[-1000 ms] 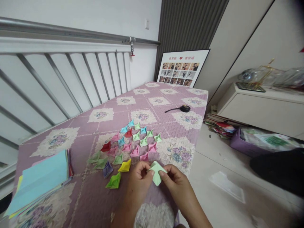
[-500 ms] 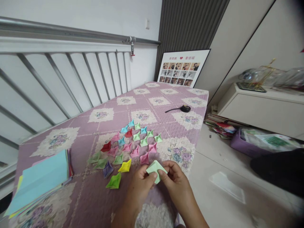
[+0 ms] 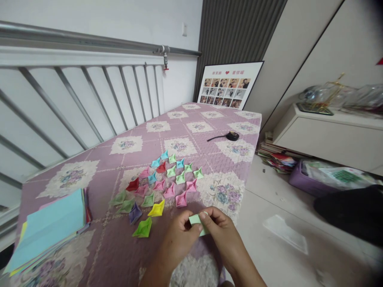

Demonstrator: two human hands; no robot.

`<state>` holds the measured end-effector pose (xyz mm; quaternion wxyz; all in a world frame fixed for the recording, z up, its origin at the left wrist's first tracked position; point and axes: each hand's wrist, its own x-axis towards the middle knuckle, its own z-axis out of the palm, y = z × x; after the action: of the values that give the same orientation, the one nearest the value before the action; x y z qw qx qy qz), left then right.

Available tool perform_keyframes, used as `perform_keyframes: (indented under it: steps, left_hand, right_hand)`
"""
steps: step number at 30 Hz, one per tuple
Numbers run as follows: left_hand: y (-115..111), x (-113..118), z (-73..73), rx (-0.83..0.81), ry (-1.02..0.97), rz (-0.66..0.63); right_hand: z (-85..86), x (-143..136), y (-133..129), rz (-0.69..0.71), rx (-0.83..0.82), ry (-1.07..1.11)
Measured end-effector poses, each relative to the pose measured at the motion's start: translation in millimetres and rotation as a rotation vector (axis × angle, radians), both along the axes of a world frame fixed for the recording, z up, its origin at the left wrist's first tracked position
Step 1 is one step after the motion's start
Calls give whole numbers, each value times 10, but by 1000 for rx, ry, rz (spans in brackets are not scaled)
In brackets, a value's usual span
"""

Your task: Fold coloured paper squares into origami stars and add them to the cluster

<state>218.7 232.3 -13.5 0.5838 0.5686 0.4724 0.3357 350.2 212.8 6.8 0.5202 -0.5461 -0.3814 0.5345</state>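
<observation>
Between my two hands is a small folded piece of pale green paper [image 3: 196, 219], held just above the near part of the table. My left hand [image 3: 181, 231] pinches its left side, thumb on top. On its right side my right hand [image 3: 217, 224] presses with the thumb, fingers curled behind. Parts of the paper are covered by the thumbs. Just beyond the hands, several folded paper boats stand in loose rows, among them a pink boat [image 3: 181, 199], a yellow boat [image 3: 156, 208], a bright green boat [image 3: 143, 228] and a purple boat [image 3: 135, 214].
A stack of coloured paper sheets [image 3: 50, 227] lies at the left on the flowered tablecloth [image 3: 110, 171]. Farther back is a black tape measure [image 3: 232, 136]. A radiator [image 3: 83, 99] runs along the left wall. A purple bin [image 3: 305, 181] stands on the floor at right.
The pale green paper has gone from a pointed diamond shape to a smaller, squarer one. Both hands have shifted slightly, with the right thumb now higher on the paper.
</observation>
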Motion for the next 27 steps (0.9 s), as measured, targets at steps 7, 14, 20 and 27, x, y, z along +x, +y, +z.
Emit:
perform_keyframes:
  steps: [7,14,20,27]
  left_hand:
    - [-7,4,129,-23,-96,-50]
    - [-2,-16,107,-40,-77,-61]
    - [5,-46,103,-31,-101,-73]
    - [2,-38,156,-65,-220,-14]
  right_hand:
    - [33,-20,12,-113,15,34]
    - [0,-74,11,-160,7,84]
    - [-12,-89,29,-173,-4,92]
    - [48,-109,55,-146,-18,70]
